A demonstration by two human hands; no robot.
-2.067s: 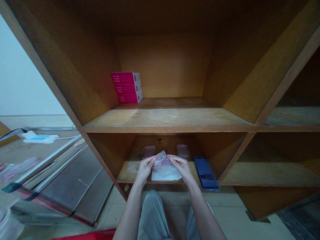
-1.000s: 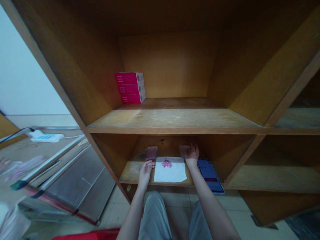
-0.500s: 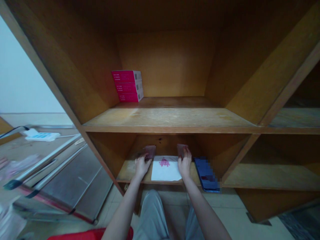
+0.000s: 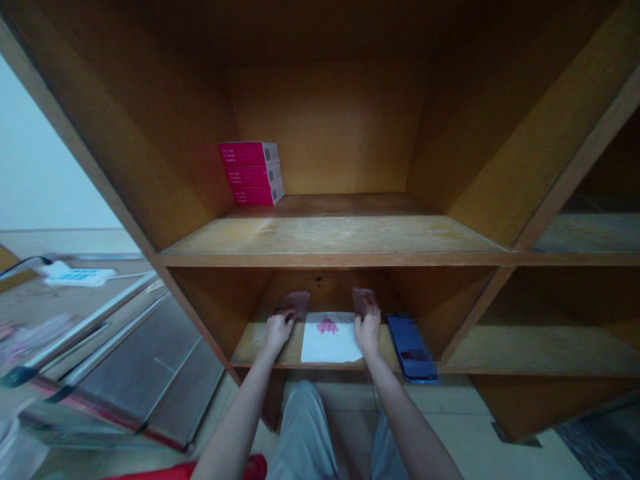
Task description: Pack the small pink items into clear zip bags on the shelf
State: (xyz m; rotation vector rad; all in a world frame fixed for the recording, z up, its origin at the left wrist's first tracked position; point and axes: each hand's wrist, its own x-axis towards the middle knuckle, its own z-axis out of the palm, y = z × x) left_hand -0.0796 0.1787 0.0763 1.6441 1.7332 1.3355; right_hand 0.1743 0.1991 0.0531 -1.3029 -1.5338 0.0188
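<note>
Left hand (image 4: 279, 328) of the person reaches palm down into the lower shelf compartment (image 4: 245, 348), its fingers bent at the near left corner of a clear pinkish packet (image 4: 299, 302); whether it pinches the packet is too small to tell. That packet lies ahead and to the right of this hand, its far edge facing the back of the compartment. Right hand (image 4: 369, 329) reaches out with its fingers slightly spread over the near part of a second packet (image 4: 362, 296), and whether they grip it cannot be told. This packet lies just ahead of the hand and extends from the fingers toward the back; its longer side is unclear, partly hidden as it is.

Between the two hands a white sheet (image 4: 330, 347) lies flat, looking broader across than deep, with its near edge along the shelf front. Near its far edge sits a pink cluster (image 4: 327, 325), narrower toward the back.

Just right of the right hand, a blue flat device (image 4: 407, 343) points its long axis front to back, the near end slanting rightward and past the shelf edge. Above and beyond the left hand stand three stacked pink boxes (image 4: 251, 175).
</note>
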